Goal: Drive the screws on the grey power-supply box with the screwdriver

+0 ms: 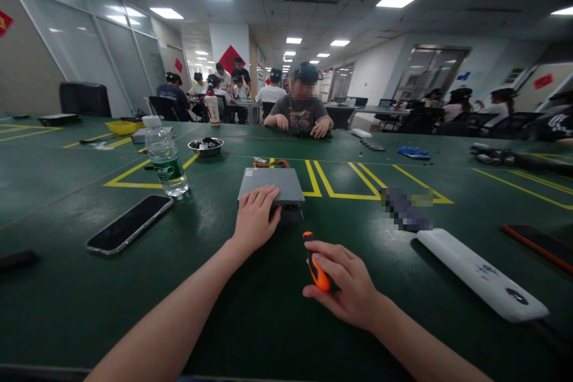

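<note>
A grey metal computer power supply point(290, 184) lies on the green table in front of me, a bundle of coloured wires point(277, 163) at its far side. My left hand point(258, 215) grips its near left part, fingers over the top and thumb at the front face. An orange and black screwdriver point(319, 271) is held in my right hand point(347, 280), between thumb and fingers. Its thin shaft points up and away, with the tip at the front right corner of the power supply. Whether the tip sits in a screw is too small to tell.
To the left are a phone point(129, 224), a water bottle point(165, 161) and a metal bowl point(205, 147) of small dark parts. At right lie a white elongated device point(481, 274) and an orange-edged phone point(539, 246). Across the table sits a person point(301, 110).
</note>
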`<state>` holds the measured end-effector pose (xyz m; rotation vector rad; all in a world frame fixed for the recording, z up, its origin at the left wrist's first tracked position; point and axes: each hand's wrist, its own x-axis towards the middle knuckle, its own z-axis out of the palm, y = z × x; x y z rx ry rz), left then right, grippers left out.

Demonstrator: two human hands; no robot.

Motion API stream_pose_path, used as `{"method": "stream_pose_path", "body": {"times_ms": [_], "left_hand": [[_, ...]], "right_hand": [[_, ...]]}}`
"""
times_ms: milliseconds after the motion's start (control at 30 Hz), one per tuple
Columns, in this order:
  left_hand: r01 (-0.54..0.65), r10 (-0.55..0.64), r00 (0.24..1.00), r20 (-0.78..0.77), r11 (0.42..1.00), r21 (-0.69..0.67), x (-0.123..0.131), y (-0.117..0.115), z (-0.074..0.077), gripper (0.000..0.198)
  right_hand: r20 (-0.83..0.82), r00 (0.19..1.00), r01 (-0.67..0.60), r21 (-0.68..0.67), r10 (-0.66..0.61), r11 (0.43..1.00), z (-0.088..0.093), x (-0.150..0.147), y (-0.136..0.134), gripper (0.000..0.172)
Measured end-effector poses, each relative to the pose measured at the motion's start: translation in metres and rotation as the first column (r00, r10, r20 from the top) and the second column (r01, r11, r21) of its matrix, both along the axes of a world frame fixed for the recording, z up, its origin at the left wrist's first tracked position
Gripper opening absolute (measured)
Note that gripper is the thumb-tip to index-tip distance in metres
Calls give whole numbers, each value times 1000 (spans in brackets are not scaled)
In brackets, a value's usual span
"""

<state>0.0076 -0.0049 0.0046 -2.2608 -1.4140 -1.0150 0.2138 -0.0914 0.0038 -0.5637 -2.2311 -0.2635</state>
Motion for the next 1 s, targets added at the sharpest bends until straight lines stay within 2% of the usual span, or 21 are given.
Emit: {"method": "stream_pose_path", "body": {"times_ms": [167,400,633,767,933,1000], "left_hand": [[-3,3,1000,-4,1000,0,0,0,0,36],[-2,2,1000,-8,1000,0,0,0,0,36],[-5,5,1000,-15,1000,5,-1,0,-1,36],[-4,4,1000,-15,1000,7,-1,1,-1,36],[-1,1,1000,-17,1000,12,-1,1,-1,36],[-1,1,1000,-15,1000,17,-1,1,-1,36]], "right_hand": [[-1,1000,-20,-75,20,997,0,0,-1,33],[113,994,-7,-20,9,1000,5,-1,-3,29],[-34,999,-16,-8,16,1000,-3,0,1,34],[1,999,-41,-66,41,997,-1,1,-1,34],[122,992,-9,-16,11,1000,5,-1,-3,30],[124,992,-2,1,2,1000,4,-2,-2,31]]}}
